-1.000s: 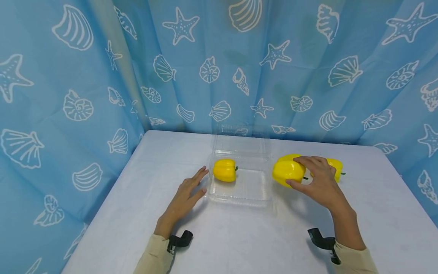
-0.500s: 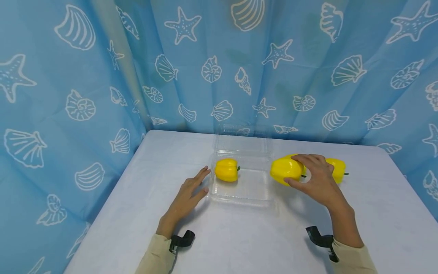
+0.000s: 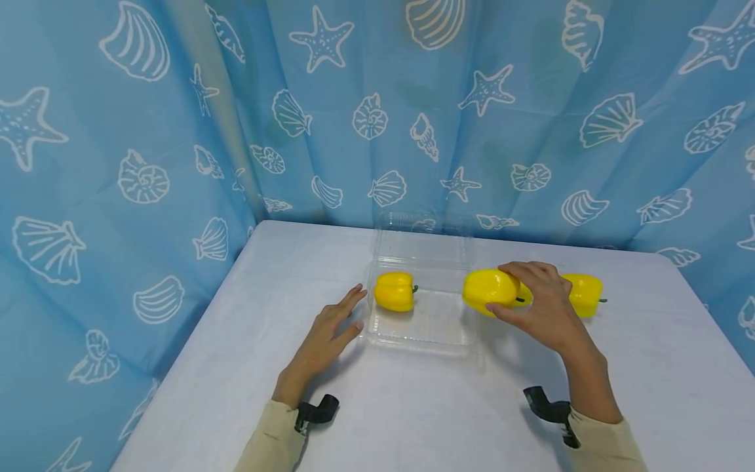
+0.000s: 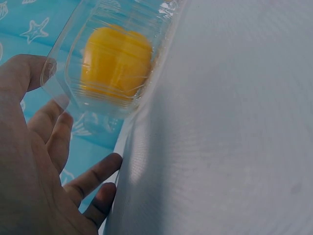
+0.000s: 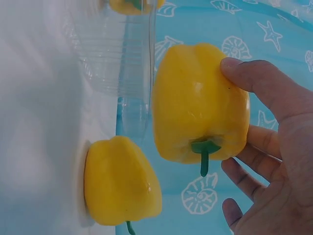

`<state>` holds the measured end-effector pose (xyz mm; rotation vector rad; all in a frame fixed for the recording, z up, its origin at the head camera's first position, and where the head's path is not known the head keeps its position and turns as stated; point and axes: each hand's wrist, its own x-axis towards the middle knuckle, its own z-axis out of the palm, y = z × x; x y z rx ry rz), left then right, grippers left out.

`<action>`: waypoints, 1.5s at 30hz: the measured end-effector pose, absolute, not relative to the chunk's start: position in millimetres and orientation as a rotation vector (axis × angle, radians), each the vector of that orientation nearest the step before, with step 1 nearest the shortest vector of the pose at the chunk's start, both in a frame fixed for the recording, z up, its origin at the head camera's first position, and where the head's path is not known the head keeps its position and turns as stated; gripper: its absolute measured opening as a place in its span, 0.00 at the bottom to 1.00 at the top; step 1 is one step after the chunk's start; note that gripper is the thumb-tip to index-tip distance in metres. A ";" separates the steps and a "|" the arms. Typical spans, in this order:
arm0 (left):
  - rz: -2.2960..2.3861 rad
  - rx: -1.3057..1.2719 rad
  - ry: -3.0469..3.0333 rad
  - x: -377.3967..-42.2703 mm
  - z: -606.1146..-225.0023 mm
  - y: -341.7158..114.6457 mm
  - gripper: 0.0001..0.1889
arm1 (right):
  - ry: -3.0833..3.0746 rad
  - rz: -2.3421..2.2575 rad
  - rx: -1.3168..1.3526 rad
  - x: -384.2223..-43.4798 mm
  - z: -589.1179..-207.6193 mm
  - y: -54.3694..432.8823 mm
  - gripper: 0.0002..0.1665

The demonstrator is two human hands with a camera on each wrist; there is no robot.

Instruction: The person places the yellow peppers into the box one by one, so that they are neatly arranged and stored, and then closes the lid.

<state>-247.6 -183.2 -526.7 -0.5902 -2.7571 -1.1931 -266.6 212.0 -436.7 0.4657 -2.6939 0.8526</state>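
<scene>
My right hand (image 3: 539, 303) holds a yellow bell pepper (image 3: 488, 292) by its sides, thumb and fingers pinching it near the stem end. The pepper is in the air at the right edge of a clear plastic clamshell container (image 3: 439, 322), its green stem pointing back toward my palm in the right wrist view. Inside the container, at the left, lies another yellow bell pepper (image 3: 394, 292). My left hand (image 3: 323, 337) is at the container's left side with its fingers loosely extended. In the left wrist view the thumb tip (image 4: 48, 70) lies against the clear rim.
Behind my right hand, on the white-covered table (image 3: 413, 413), lie two more yellow bell peppers, one partly hidden (image 3: 524, 295) and one farther right (image 3: 585, 296). The container's lid (image 3: 421, 246) is raised at the back. A blue shell-patterned curtain (image 3: 330, 124) hangs beyond the table.
My right hand has carried the pepper a little left, toward the container, uncovering more of the pepper at the far right. My left hand stays at the container's side.
</scene>
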 end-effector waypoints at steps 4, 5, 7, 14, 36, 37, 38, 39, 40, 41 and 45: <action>-1.191 -0.596 -2.747 -247.4 -526.6 -184.2 0.31 | -2.685 0.858 0.479 -267.9 -436.3 208.2 0.38; -1.193 -0.599 -2.743 -247.4 -526.7 -184.5 0.31 | -2.682 0.860 0.485 -268.3 -436.2 207.3 0.37; -1.191 -0.597 -2.750 -247.4 -526.7 -184.6 0.31 | -2.675 0.867 0.497 -268.8 -436.2 205.7 0.37; -1.192 -0.611 -2.749 -249.2 -528.6 -185.1 0.31 | -2.651 0.882 0.531 -270.7 -436.3 201.5 0.37; -1.193 -0.587 -2.772 -250.3 -528.3 -184.6 0.31 | -2.633 0.889 0.612 -284.3 -442.8 180.6 0.39; -1.193 -0.587 -2.771 -250.3 -528.3 -184.6 0.31 | -2.635 0.888 0.613 -284.8 -443.1 179.4 0.39; -1.194 -0.589 -2.767 -250.2 -528.2 -184.7 0.31 | -2.638 0.886 0.614 -285.3 -443.5 178.3 0.39; -1.195 -0.590 -2.762 -250.0 -528.0 -184.8 0.31 | -2.640 0.886 0.616 -285.8 -443.8 177.2 0.39; -1.194 -0.590 -2.759 -249.6 -527.9 -184.7 0.31 | -2.641 0.888 0.616 -286.4 -444.3 176.3 0.39; -1.195 -0.588 -2.757 -249.2 -527.6 -184.6 0.31 | -2.641 0.893 0.617 -286.6 -444.4 175.4 0.39; -1.200 -0.584 -2.752 -248.2 -526.9 -184.4 0.31 | -2.644 0.904 0.610 -288.1 -445.2 172.1 0.38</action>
